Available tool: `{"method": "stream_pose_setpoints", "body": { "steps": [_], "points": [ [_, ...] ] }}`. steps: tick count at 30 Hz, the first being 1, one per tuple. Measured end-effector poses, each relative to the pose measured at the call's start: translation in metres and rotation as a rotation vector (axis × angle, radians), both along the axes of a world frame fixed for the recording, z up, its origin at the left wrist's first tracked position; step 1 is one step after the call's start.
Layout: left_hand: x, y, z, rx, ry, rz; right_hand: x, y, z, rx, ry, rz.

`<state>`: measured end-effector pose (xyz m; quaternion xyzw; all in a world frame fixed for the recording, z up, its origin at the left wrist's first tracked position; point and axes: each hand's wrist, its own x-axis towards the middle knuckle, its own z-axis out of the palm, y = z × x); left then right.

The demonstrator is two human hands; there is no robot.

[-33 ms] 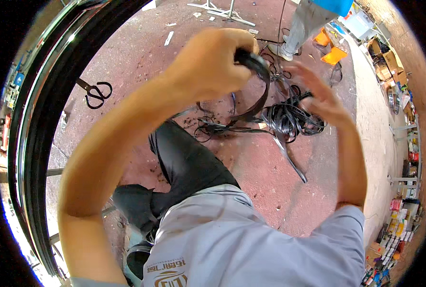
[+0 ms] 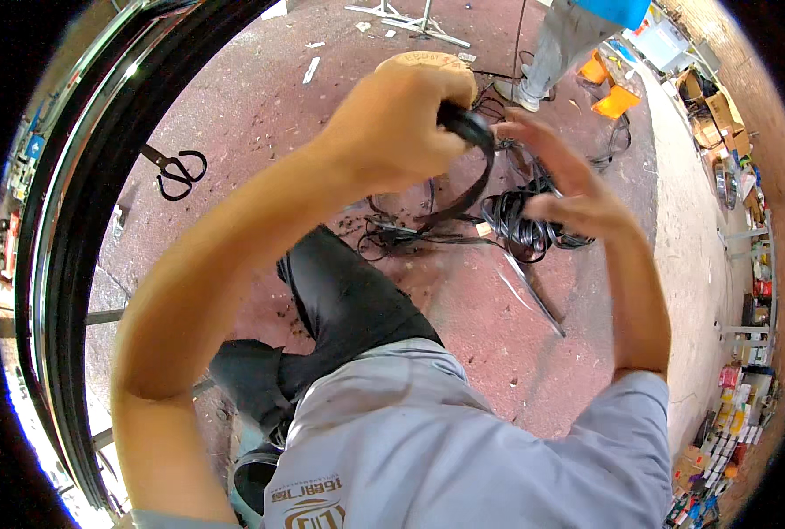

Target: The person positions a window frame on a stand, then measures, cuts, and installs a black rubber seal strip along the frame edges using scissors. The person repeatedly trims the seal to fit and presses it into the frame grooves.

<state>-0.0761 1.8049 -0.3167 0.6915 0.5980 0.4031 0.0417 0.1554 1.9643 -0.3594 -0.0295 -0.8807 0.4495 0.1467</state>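
Observation:
My left hand (image 2: pixel 401 119) is closed around a black rubber strip (image 2: pixel 485 172), which curls out of the fist and hangs down toward the floor. A pale tan round thing (image 2: pixel 436 62) shows just behind the knuckles; most of it is hidden by the hand. My right hand (image 2: pixel 569 181) is slightly smeared, with thumb and fingers apart and nothing seen between them. Its fingertips are close to the strip's bend; whether they touch it I cannot tell. Below and beside that hand lies a tangled heap of black strips (image 2: pixel 511 216) on the reddish floor.
Black-handled scissors (image 2: pixel 181 175) stick out at the left beside a long black and silver frame (image 2: pixel 66 220). Another person's legs (image 2: pixel 555 53) stand at the back, near orange pieces (image 2: pixel 615 101). Boxes and supplies (image 2: pixel 723 423) line the right side. A white metal stand (image 2: pixel 410 25) is behind.
My right hand has moved left and closer to the strip's bend. My left hand has shifted slightly, still gripping the strip, and more of the tan round thing shows.

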Motion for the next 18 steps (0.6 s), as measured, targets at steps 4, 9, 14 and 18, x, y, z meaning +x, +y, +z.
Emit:
{"method": "stream_pose_setpoints", "body": {
  "steps": [4,9,14,18],
  "points": [
    [-0.005,-0.010,-0.032,-0.226,-0.142,0.043,-0.044,-0.049,0.018,-0.307,-0.265,-0.124],
    [-0.036,-0.043,-0.074,-0.293,-0.467,0.082,-0.037,-0.025,0.038,-0.193,-0.063,-0.323],
    [-0.094,-0.061,-0.116,-0.332,-0.560,0.232,0.043,0.104,0.112,-0.243,0.357,-0.598],
    [-0.112,-0.083,-0.101,-0.218,-0.656,0.124,0.117,0.186,0.162,-0.275,0.649,-0.985]
  ]
}}
